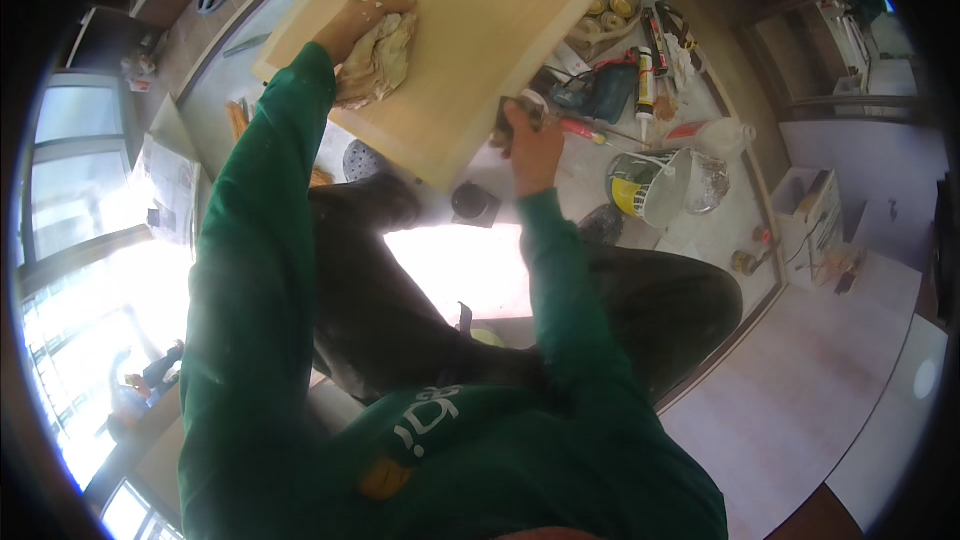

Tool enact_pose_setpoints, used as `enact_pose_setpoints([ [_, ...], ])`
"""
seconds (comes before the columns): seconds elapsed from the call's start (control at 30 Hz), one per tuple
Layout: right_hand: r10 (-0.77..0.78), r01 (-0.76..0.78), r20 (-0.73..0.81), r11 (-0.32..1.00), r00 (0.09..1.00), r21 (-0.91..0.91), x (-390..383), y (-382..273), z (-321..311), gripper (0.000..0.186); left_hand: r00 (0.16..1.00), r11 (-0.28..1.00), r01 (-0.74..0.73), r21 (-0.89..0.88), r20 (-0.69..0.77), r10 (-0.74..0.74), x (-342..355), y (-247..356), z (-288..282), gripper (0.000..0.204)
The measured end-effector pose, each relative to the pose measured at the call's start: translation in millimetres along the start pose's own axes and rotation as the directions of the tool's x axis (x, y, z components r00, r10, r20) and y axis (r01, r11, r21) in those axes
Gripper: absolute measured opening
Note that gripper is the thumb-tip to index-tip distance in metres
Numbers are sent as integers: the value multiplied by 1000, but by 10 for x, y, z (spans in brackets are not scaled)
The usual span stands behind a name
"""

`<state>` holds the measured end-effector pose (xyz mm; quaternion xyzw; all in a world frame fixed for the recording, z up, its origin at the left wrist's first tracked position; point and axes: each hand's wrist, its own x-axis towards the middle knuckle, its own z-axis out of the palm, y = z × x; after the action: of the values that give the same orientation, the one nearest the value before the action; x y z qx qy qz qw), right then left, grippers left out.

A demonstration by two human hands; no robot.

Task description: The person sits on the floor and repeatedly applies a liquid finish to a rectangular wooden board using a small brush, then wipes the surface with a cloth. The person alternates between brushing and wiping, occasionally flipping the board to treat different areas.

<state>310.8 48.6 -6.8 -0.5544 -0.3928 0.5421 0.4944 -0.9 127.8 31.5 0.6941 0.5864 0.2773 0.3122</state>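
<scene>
A large pale wooden board (470, 30) lies in front of me, tilted across the view. My left hand (355, 28) is closed on a crumpled cream rag (378, 62), which rests against the board's face near its left side. At the board's right edge, my right hand (536, 148) grips a small dark block (508, 120). Its fingers cover much of the block, so its exact kind cannot be made out. Both arms are in green sleeves, and my bent legs are below the board.
To the right stand a bucket (650, 185) with a yellow label, a whitish plastic bottle (712, 136) and a sealant tube (646, 85). A teal power tool (600, 90) lies among other tools, near a bag of round tins (607, 18). A white box (808, 210) stands farther right.
</scene>
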Motion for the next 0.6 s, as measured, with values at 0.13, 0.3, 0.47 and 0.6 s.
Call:
enact_pose_setpoints([
  [0.13, 28, -20, -87, 996, 996, 86, 636, -40, -59, 35, 993, 994, 109, -23, 55, -108, 79, 63, 24, 30],
  [0.3, -55, 60, -106, 997, 993, 45, 674, -191, -64, 36, 923, 909, 384, -162, 78, -376, 156, 100, 10, 29],
  [0.47, -242, 233, -103, 968, 965, -95, 424, 48, 6, 38, 838, 808, 535, -246, 37, -544, 163, 262, 3, 32],
  [0.6, -38, 38, -76, 999, 996, 4, 990, -292, -98, 37, 854, 814, 496, -301, 2, -520, 140, 355, 46, 40],
])
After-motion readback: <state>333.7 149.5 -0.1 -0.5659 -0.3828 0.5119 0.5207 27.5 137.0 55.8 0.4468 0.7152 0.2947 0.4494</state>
